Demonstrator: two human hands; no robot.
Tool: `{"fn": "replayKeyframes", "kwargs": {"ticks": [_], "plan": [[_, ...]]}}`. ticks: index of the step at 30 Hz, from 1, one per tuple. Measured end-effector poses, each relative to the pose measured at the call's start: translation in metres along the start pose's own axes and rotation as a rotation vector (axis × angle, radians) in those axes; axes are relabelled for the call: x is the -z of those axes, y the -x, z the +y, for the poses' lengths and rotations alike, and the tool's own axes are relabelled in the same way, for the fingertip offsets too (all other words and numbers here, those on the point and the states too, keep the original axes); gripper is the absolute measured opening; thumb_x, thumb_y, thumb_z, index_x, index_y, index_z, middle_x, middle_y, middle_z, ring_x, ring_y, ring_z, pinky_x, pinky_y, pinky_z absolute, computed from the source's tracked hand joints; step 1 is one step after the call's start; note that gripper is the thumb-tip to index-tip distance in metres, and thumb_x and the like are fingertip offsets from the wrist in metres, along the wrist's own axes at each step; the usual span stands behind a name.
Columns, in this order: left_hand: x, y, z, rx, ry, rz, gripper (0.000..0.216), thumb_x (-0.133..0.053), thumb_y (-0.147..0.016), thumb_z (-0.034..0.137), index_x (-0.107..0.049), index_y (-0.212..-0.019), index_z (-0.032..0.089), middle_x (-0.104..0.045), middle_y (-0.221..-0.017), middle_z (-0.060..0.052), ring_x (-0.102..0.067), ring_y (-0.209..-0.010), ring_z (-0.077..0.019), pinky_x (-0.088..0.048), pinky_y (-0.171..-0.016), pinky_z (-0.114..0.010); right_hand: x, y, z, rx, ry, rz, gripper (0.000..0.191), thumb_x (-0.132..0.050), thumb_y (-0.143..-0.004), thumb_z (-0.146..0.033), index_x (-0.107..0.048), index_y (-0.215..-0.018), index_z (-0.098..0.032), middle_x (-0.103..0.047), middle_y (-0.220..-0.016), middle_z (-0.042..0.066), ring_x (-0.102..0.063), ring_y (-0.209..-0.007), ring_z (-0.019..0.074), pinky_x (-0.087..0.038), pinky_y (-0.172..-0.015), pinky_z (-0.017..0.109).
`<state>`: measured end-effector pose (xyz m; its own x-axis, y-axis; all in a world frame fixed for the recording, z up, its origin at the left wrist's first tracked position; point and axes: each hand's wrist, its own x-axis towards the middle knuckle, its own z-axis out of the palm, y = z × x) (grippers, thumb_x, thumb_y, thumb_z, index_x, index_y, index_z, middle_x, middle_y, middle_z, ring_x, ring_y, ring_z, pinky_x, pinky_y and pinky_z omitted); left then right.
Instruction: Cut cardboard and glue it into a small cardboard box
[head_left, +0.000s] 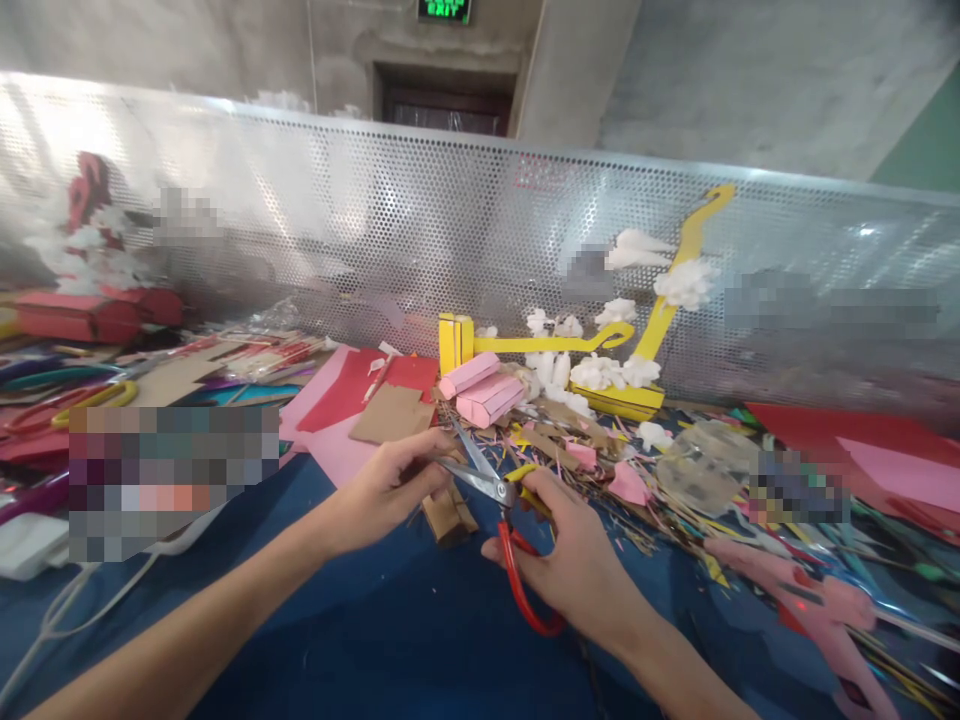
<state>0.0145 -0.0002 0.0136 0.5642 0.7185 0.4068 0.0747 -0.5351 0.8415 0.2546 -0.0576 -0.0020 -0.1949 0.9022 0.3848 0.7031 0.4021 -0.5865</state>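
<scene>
My right hand [574, 555] grips a pair of scissors [495, 490] with red and yellow handles, its blades spread apart and pointing up and to the left. My left hand [390, 485] is pinched shut on a small piece of brown cardboard [448, 512] held at the blades. Both hands hover over a blue table surface [390, 640]. Just behind them lie a flat brown cardboard sheet [391, 413] and pink paper boxes [484, 390].
A perforated metal screen [375, 220] runs along the back. A yellow paper model with white cotton clouds [622, 350] stands before it. Paper scraps [645, 490] litter the right side. Red and pink sheets [862, 440] lie far right, red boxes [82, 315] far left.
</scene>
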Motion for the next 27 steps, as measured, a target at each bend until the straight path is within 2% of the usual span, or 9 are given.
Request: {"fn": "replayKeyframes", "kwargs": {"ticks": [7,16,27], "plan": [[-0.0022,0.0001,0.0063,-0.015,-0.036,-0.014,0.014,-0.052,-0.101,0.021,-0.066,-0.099,0.019,-0.069,-0.094,-0.003,-0.064,-0.087,-0.0151,-0.05,-0.076,-0.027,0.0007,0.0002,-0.0029,0.035,0.018,0.015,0.033,-0.08,-0.081,-0.041,-0.056,-0.095,-0.024,-0.065,-0.096,0.005,-0.06,-0.086,0.0235,-0.049,-0.075,0.034],[-0.004,-0.0004,0.0064,0.006,-0.022,0.021,0.014,-0.055,-0.098,0.02,-0.068,-0.094,0.018,-0.074,-0.09,-0.004,-0.068,-0.085,-0.0168,-0.051,-0.071,-0.027,-0.0019,0.0021,-0.0017,0.049,0.009,0.036,0.033,-0.08,-0.08,-0.042,-0.058,-0.095,-0.024,-0.066,-0.092,0.005,-0.061,-0.081,0.023,-0.048,-0.072,0.032],[-0.0033,-0.0008,0.0073,-0.025,-0.063,0.042,0.014,-0.055,-0.096,0.017,-0.069,-0.092,0.019,-0.073,-0.09,-0.003,-0.065,-0.084,-0.0159,-0.049,-0.076,-0.027,-0.0028,0.002,-0.0016,0.02,-0.006,0.008,0.035,-0.08,-0.08,-0.044,-0.053,-0.087,-0.024,-0.061,-0.082,0.0,-0.057,-0.073,0.0187,-0.044,-0.068,0.029]]}}
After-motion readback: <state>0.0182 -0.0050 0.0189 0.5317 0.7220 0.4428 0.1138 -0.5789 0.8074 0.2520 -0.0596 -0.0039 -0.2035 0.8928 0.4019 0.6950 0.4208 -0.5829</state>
